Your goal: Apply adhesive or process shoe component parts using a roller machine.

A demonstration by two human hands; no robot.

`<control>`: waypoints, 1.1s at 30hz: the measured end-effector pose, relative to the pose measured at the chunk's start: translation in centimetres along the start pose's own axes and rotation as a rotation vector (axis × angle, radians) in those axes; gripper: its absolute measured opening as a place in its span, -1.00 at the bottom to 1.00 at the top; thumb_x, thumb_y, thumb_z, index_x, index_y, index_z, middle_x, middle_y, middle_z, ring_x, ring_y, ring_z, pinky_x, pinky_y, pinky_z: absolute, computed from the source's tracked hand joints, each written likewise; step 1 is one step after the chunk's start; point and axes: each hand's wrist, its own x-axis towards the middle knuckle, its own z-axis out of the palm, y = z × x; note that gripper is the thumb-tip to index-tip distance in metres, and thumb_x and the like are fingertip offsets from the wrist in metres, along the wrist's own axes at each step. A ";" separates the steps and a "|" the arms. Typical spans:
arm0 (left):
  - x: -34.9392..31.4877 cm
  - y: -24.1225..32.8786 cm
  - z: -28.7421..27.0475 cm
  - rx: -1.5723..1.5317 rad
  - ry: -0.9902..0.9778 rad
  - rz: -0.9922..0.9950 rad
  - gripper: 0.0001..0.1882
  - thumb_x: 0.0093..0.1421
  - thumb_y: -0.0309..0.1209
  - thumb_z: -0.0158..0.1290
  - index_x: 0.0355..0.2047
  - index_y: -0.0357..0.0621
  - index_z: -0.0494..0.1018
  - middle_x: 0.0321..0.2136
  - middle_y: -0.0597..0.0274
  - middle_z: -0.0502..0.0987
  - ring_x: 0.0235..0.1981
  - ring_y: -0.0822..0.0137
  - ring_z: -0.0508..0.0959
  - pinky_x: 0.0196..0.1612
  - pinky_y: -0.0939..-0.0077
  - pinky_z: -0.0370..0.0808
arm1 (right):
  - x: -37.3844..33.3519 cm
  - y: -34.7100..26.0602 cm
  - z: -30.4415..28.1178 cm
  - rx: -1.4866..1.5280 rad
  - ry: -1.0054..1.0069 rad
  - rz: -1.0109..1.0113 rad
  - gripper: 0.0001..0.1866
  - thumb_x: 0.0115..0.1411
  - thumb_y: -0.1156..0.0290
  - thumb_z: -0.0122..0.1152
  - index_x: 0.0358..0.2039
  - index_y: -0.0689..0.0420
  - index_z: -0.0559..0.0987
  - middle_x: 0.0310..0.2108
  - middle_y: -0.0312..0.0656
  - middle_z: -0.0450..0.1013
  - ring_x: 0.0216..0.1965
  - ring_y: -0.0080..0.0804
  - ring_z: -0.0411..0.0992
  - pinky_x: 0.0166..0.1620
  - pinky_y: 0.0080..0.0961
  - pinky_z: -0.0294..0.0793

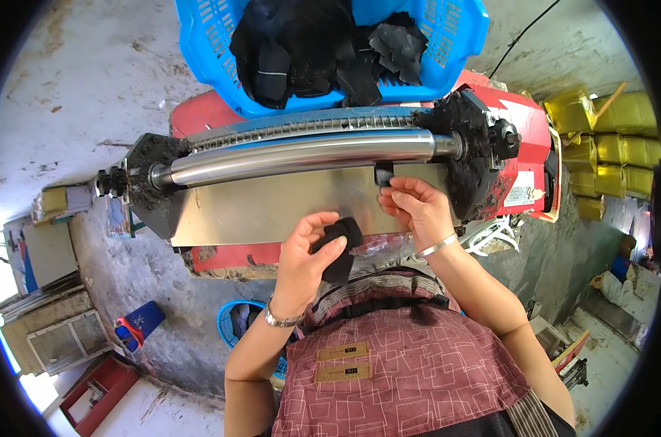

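My left hand [299, 261] is closed around a few black flat pieces [338, 269], likely leather or a similar sheet, held above the near edge of a metal feed plate [268, 207]. Farther right, the fingertips of my right hand [426, 215] pinch the near end of a small black strip [383, 173]. That strip lies on the plate, its far end right at the shiny steel roller [301, 154]. Whether the roller has caught it, I cannot tell. The roller spans a red machine [516, 135] with black, debris-caked end brackets.
Behind the roller a blue plastic basket [458, 44] holds black scraps [294, 44]. A round blue basket [228, 328] stands on the floor at my left, near a dark blue container [143, 324]. Yellow wrapped bundles [622, 146] are stacked at the right.
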 end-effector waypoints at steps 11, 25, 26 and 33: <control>3.1 0.6 0.3 -0.073 -0.028 -0.108 -0.64 0.02 -0.56 0.07 -0.14 -0.26 0.29 -0.40 0.26 0.43 -0.38 0.56 0.43 -0.31 0.74 0.41 | -1.2 -0.9 0.4 -0.149 -0.073 0.273 -0.84 0.12 0.41 0.03 -0.45 0.26 0.47 -0.57 -0.22 0.43 -0.61 -0.57 0.38 -0.51 -0.71 0.39; 3.5 0.6 0.8 -0.061 -0.062 -0.043 -0.54 0.04 -0.55 0.05 -0.04 -0.25 0.18 -0.36 0.17 0.43 -0.31 0.52 0.43 -0.28 0.73 0.39 | 0.0 -1.6 0.7 0.051 0.056 0.276 -0.88 0.06 0.43 0.10 -0.46 0.23 0.46 -0.60 -0.20 0.42 -0.57 -0.51 0.43 -0.46 -0.61 0.46; 3.5 0.6 0.9 -0.061 -0.064 -0.044 -0.54 0.04 -0.55 0.05 -0.04 -0.25 0.18 -0.36 0.17 0.43 -0.31 0.52 0.43 -0.28 0.73 0.39 | 0.2 -1.7 0.7 0.053 0.058 0.276 -0.88 0.06 0.43 0.10 -0.46 0.23 0.46 -0.60 -0.20 0.42 -0.57 -0.51 0.43 -0.46 -0.61 0.46; 3.7 0.2 1.8 -0.018 -0.067 -0.042 -0.68 0.07 -0.43 0.07 -0.18 -0.31 0.33 -0.38 0.26 0.44 -0.36 0.61 0.39 -0.30 0.76 0.34 | -1.3 -0.8 1.2 -0.029 -0.015 0.225 -0.85 0.06 0.43 0.09 -0.39 0.24 0.43 -0.54 -0.16 0.43 -0.56 -0.44 0.44 -0.44 -0.53 0.50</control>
